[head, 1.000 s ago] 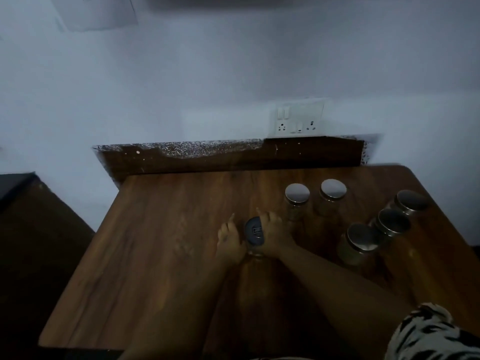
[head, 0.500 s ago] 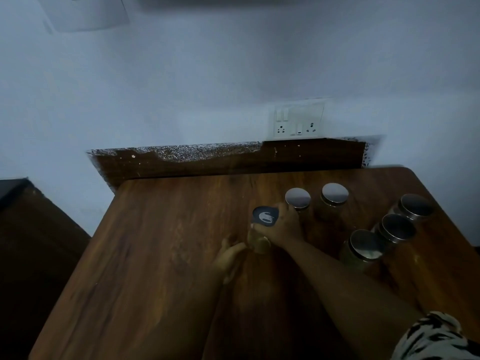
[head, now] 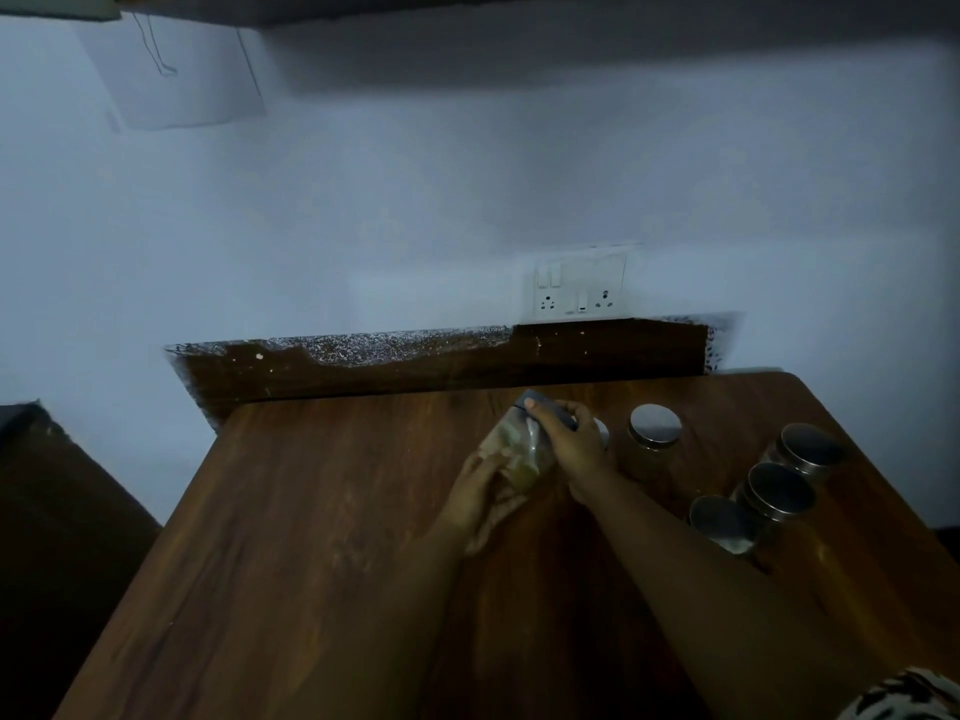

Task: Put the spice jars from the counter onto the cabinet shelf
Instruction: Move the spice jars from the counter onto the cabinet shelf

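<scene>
A clear spice jar [head: 519, 445] with a dark lid hangs tilted above the wooden counter [head: 311, 537]. My right hand [head: 571, 444] grips it around the lid end. My left hand [head: 480, 498] cups its bottom from below. Several metal-lidded jars stand on the counter to the right: one by the back [head: 653, 441], three in a diagonal row [head: 805, 452], [head: 776, 493], [head: 722, 524]. Another jar is mostly hidden behind my right hand. A dark edge [head: 467, 2] runs along the top of the view, above the wall.
A switch and socket plate [head: 579, 288] sits on the white wall behind the counter. A dark backsplash strip [head: 467, 363] runs along the counter's rear. A dark surface [head: 62, 511] lies lower at the left.
The jar has been lifted off the counter and tipped, moving up and toward the wall. My left hand went from beside it to under its base. The view has tilted upward.
</scene>
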{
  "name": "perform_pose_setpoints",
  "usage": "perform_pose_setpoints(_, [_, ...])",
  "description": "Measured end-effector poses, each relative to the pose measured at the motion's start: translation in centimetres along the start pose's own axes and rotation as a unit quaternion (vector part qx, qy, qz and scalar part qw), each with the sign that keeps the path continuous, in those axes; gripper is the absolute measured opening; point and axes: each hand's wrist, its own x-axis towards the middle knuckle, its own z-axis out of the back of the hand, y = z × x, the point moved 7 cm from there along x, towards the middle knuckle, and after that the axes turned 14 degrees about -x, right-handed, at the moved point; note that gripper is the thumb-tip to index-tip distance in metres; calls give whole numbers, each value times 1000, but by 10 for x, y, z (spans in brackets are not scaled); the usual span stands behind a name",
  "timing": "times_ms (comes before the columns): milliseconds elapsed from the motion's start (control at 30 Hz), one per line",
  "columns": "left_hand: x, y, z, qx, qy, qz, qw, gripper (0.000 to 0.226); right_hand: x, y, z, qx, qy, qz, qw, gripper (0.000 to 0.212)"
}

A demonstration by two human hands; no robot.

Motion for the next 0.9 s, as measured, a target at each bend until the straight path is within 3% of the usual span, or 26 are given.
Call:
perform_pose_setpoints(67, [3, -14, -8, 109, -24, -76, 991, 58, 4, -1, 5, 27, -2, -40, 999, 63])
perform_pose_setpoints(100, [2, -19, -13, 110, -19, -95, 989, 61, 5, 0, 7, 48, -1, -51, 998, 66])
perform_pose_setpoints(267, [6, -30, -20, -130, 45, -8, 990, 67, 8, 33, 10, 158, 46, -10, 986, 77])
perform_pose_setpoints(433, [7, -40, -45, -31, 98, -5, 995, 50, 5, 51, 2, 223, 99, -16, 970, 65])
perform_pose_setpoints(567, [5, -59, -55, 58, 64, -92, 992, 63, -2, 63, 3, 233, 109, -20, 966, 58])
perform_pose_setpoints(733, [0, -61, -73, -1, 112, -64, 992, 69, -13, 78, 3, 202, 133, 8, 970, 54])
perform_pose_setpoints(800, [-1, -69, -75, 61, 86, -126, 986, 76, -17, 81, 3, 216, 149, -6, 965, 56])
perform_pose_setpoints(900, [-4, -87, -78, 207, 21, -247, 947, 89, -23, 90, 3, 218, 203, -1, 955, 61])
